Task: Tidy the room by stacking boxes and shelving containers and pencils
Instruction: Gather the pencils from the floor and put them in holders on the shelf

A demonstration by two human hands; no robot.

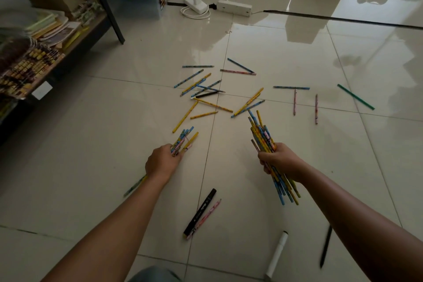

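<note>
My right hand (278, 159) clutches a thick bundle of patterned wooden pencils (266, 142) as storage, while my left hand (161, 161) grips a smaller cluster of pencils (184, 141) off the glossy tiled floor (114, 133).

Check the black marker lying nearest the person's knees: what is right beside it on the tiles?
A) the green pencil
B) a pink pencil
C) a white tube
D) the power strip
B: a pink pencil lies alongside the black marker, parallel and apparently touching it, on the tiled floor.
</note>
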